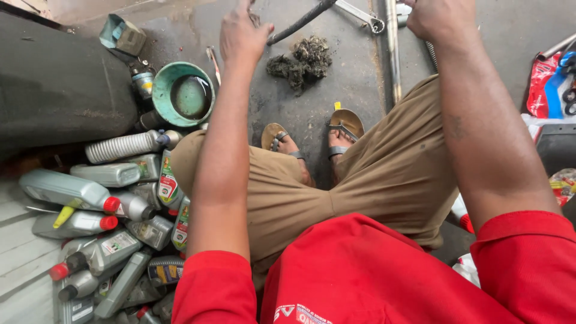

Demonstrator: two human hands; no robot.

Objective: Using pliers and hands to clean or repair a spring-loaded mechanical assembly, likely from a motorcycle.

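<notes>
Black hose [300, 21] runs across the far part of the floor, its near end grasped by the left hand [241, 37], just beside a clump of dirty grease [302, 62]. Right hand [433, 18] is clenched at the far right near a metal rod [392, 54]; what it grips I cannot tell. Grey oil bottles [102, 240] pile up at the near left beside a green bowl [182, 95].

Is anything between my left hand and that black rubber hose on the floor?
Nothing visible: the left hand is already at the end of the black rubber hose; the clump of dark greasy debris lies below it.
</notes>
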